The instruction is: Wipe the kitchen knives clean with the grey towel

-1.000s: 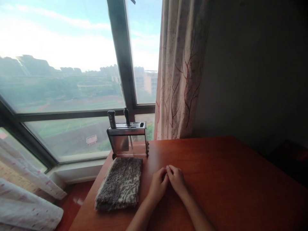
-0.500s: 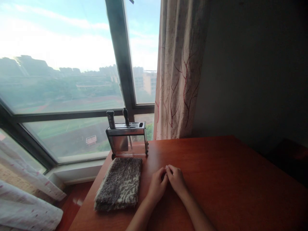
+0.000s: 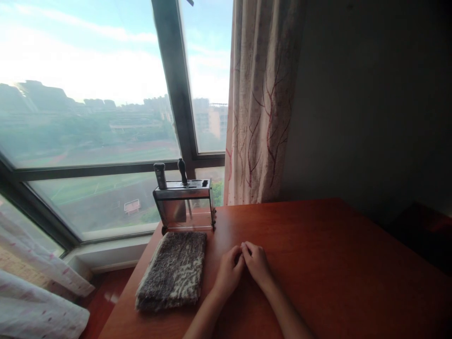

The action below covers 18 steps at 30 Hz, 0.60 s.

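My left hand (image 3: 230, 268) and my right hand (image 3: 256, 263) rest on the reddish-brown wooden table (image 3: 318, 254), their fingertips meeting in front of me. The fingers of both are curled in and closed, and no object shows in them. Just left of my left hand lies a folded grey and white fleecy cloth (image 3: 173, 270). Behind that cloth stands a clear-sided knife holder (image 3: 183, 188) with a dark metal frame. Two black handles rise from its top, and a wide blade shows through the side.
A large dark-framed window (image 3: 173, 94) fills the left and back. A pale curtain with red branches (image 3: 261, 108) hangs behind the table, and another pale curtain (image 3: 38, 301) is at the lower left. A dark wall (image 3: 349, 103) stands on the right.
The whole view has shifted very slightly, so the cloth, knife holder and window sit a little further left. My hands stay together in the same pose.
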Tool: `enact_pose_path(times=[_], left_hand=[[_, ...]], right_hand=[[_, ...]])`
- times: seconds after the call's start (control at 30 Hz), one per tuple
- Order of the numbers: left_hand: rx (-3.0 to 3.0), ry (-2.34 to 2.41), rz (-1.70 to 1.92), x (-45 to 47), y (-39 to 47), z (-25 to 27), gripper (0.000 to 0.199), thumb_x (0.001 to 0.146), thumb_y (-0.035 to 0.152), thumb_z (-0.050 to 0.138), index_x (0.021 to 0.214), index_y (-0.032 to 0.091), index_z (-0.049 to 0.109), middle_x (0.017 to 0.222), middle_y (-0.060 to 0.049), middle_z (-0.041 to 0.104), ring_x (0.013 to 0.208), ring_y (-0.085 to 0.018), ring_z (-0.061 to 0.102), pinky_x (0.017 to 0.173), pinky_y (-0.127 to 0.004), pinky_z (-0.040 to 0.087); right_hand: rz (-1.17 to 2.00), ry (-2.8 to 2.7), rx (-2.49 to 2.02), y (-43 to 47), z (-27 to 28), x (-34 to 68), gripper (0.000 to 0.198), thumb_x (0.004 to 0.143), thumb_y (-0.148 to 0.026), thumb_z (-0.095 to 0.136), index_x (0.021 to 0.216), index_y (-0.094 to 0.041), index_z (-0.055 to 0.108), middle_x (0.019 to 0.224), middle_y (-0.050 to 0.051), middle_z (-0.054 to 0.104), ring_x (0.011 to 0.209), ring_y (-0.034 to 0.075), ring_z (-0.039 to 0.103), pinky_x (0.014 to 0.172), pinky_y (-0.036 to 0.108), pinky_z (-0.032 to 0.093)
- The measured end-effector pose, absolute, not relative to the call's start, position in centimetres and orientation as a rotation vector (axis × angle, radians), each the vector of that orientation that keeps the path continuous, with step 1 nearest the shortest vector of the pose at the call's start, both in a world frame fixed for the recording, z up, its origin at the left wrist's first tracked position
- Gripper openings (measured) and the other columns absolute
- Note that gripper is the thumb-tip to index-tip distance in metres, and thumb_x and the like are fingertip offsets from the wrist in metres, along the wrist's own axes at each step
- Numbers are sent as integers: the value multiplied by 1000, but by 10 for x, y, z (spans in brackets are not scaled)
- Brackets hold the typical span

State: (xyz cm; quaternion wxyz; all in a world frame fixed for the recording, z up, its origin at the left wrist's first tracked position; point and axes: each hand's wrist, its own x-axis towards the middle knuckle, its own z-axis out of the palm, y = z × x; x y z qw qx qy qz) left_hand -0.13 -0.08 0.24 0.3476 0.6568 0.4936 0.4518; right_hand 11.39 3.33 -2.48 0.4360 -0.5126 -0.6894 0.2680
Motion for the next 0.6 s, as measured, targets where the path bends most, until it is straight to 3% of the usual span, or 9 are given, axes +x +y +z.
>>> enact_pose_path(times=[0.2, 0.3, 0.4, 0.6], left_hand=[[1925, 1502, 917, -18, -22, 30, 16, 84, 22, 47, 90, 21, 61, 86, -5, 67, 79, -21, 61, 71, -28, 44], [2128, 1881, 738, -41, -33, 47, 19, 86, 23, 44, 98, 22, 58, 99, -7, 63, 96, -23, 58, 80, -31, 42], [2141, 2187, 460, -69, -41, 57, 26, 85, 25, 45, 108, 19, 56, 112, -12, 58, 108, -28, 55, 83, -35, 43], [2034, 2354, 119, -101, -49, 50, 40, 86, 31, 46, 123, 14, 47, 120, -17, 55, 111, -29, 55, 79, -36, 47]], right_hand=[[709, -1735, -1270, 30, -20, 112, 40, 92, -37, 37, 64, -20, 59, 61, 3, 63, 58, 16, 55, 56, 24, 36], [719, -1740, -1274, 28, -19, 111, 40, 92, -37, 37, 65, -19, 60, 59, 1, 61, 57, 15, 55, 56, 23, 36], [715, -1734, -1282, 27, -19, 110, 41, 92, -38, 36, 65, -19, 59, 59, 1, 60, 57, 15, 55, 56, 23, 35], [699, -1732, -1269, 26, -19, 107, 42, 92, -39, 37, 61, -20, 57, 57, 1, 58, 56, 15, 53, 56, 23, 34]])
